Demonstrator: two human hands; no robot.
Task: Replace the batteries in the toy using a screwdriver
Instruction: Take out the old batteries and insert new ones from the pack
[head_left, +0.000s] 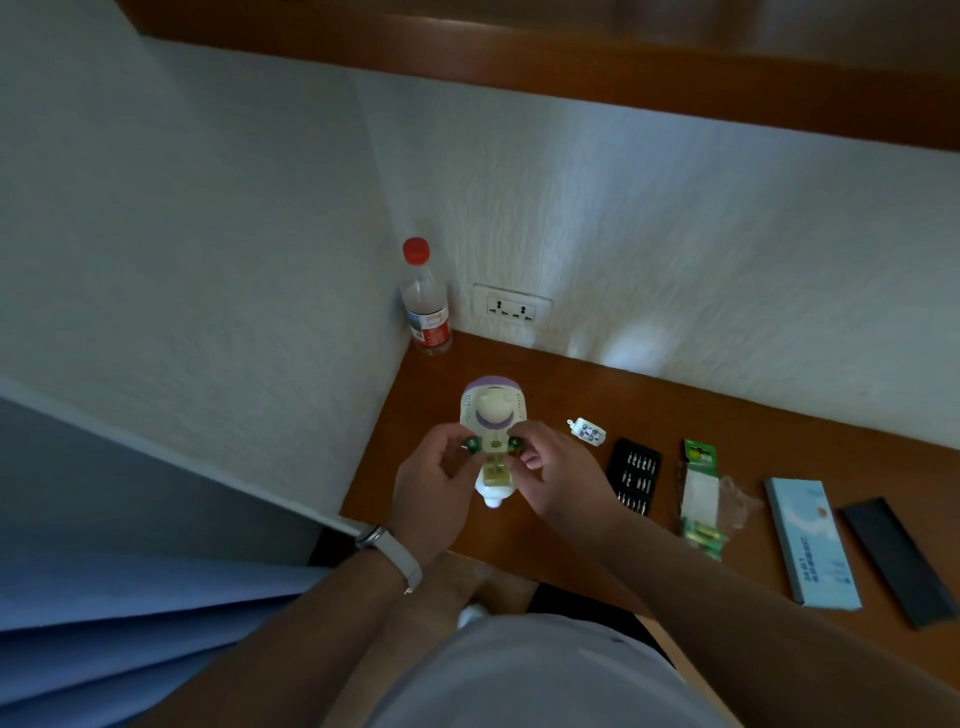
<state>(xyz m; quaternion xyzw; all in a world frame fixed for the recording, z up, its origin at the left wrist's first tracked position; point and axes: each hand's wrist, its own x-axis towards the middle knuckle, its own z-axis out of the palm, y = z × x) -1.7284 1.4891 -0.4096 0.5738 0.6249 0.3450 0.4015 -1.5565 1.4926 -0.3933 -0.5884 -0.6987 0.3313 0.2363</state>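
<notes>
Left hand (431, 488), right hand (558, 478), toy (493, 415) pinched between, seemingly lifted

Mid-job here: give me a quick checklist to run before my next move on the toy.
1. Toy secured: ok. The left hand and right hand grip the white toy robot at its green arms.
2. Bits within reach: ok. The black bit tray lies on the desk, to the right of the toy.
3. Batteries at hand: ok. The green battery pack lies beside the tray.
4. Screwdriver handle located: cannot tell; none shows.
5. Battery cover state: cannot tell; too dim and small.
</notes>
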